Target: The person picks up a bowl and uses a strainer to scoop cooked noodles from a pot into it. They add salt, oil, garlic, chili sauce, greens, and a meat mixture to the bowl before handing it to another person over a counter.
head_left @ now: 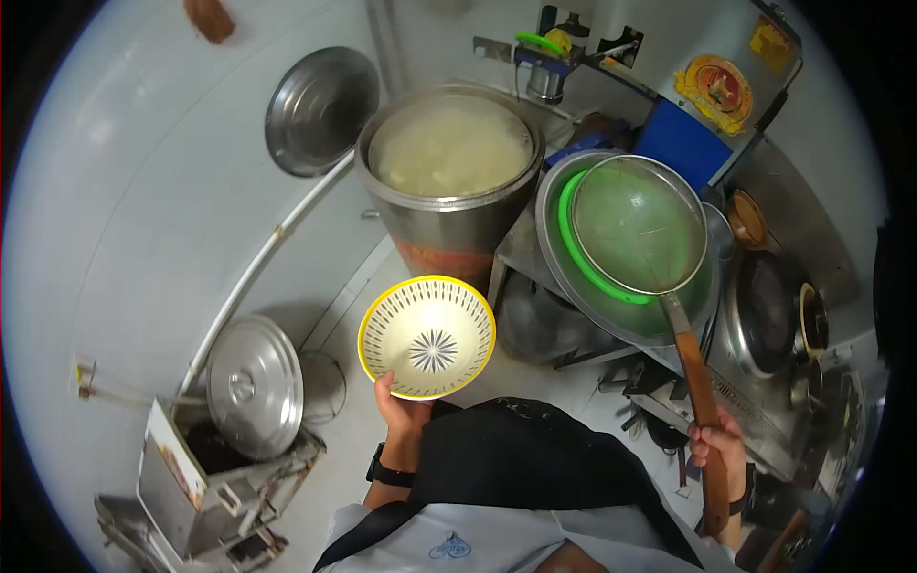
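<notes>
My left hand (404,413) grips the near rim of a yellow-edged colander (433,349), thumb over the edge, its inside facing up with nothing in it. In my right hand (718,441) is the wooden handle of a large round mesh strainer (642,224). The strainer's mesh overlaps a green basin (585,252) that sits inside a wide metal bowl (564,296). Ahead of the colander stands a tall steel pot (430,229) holding pale, cloudy liquid (449,148) with lighter lumps in it.
A round metal lid (322,112) leans on the wall left of the pot. Another lid (254,387) rests on a metal box-like appliance (191,487) at lower left. A white pipe (258,263) runs along the wall. At right, dark pans (761,310) sit by the counter.
</notes>
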Demonstrator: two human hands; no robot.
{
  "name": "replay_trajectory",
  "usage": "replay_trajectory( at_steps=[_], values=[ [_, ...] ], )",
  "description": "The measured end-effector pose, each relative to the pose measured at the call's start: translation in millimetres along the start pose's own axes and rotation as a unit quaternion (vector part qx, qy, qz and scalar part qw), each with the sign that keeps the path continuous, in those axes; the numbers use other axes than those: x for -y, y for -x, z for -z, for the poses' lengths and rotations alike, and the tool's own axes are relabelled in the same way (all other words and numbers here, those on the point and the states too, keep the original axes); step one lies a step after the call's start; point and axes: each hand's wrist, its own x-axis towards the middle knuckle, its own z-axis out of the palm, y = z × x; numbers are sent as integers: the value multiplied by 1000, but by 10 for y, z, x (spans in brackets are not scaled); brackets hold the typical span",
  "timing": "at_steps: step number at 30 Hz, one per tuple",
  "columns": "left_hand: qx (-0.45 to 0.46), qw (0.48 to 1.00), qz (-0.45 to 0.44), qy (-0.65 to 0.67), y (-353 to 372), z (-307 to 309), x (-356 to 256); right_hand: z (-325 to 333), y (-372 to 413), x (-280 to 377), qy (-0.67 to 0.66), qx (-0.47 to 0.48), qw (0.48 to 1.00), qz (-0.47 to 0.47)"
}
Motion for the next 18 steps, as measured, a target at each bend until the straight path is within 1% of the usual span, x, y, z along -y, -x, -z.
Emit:
replay_trajectory(
  at_steps=[1, 2, 3, 4, 5, 6, 8, 9, 10, 12, 13, 15, 17, 18],
  values=[
    [31, 999, 22, -5, -157, 39, -135, -118, 58, -56, -26, 0, 1000, 4],
    [41, 999, 34, -10, -298, 92, -294, -250, 112, -112, -53, 0, 999, 7],
    [55, 998, 38, -10, -419, 101, -467, -375, 109, -163, -75, 17, 997, 20],
    [66, 997, 39, -5, -526, 94, -610, -547, 105, -167, -76, 11, 997, 27],
    [49, 999, 18, 11, -578, 90, -751, -712, 92, -144, -121, 39, 992, 22],
    [55, 998, 23, 14, -622, 63, -908, -870, 83, -139, -165, 67, 984, 16],
    [51, 999, 1, 14, -700, 101, -1210, -1202, 28, -139, -190, 58, 980, 13],
    [73, 997, -6, 7, -762, 167, -1355, -1387, -36, -115, -211, 57, 976, 6],
    [72, 997, 0, 12, -812, 246, -1461, -1557, -111, -95, -207, 50, 977, 6],
    [54, 998, -8, 19, -903, 394, -1658, -1910, -344, -23, -226, 92, 970, -13],
    [54, 998, -13, 27, -935, 494, -1714, -2062, -462, 29, -219, 94, 971, -14],
    [46, 997, -32, 45, -886, 569, -1804, -2291, -701, 145, -108, 119, 987, -14],
    [31, 996, -62, 63, -793, 621, -1867, -2466, -1011, 315, -27, 112, 993, -11],
    [28, 995, -66, 67, -761, 692, -1865, -2565, -1212, 385, 24, 111, 993, 10]
  ],
)
